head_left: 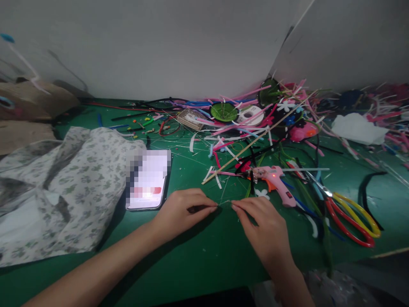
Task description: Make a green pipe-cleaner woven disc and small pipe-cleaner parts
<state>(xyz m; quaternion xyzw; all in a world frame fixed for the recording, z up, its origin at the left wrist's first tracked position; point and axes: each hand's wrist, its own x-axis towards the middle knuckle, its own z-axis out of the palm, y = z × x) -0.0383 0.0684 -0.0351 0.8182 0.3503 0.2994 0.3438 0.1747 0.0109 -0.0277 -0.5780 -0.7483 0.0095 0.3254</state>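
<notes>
Between my two hands stretches a thin, pale strand (225,201), too fine to tell whether it is wire, thread or glue. My left hand (183,211) pinches its left end between thumb and fingertips. At the other end, my right hand (263,221) is closed in a pinch, thumb against the index finger. Just beyond my right hand lie a white felt flower (262,194) and a pink hot glue gun (271,178) with an orange trigger and a small lit light. A phone (150,181) with its screen on lies left of my left hand.
Scissors (349,217) with red and yellow handles lie at the right. A wooden stick (255,143) slants across pipe cleaners, a green bowl-like piece (223,111) and a white tape roll (252,115). Floral cloth (92,170) and cardboard (35,102) occupy the left. A wall stands behind.
</notes>
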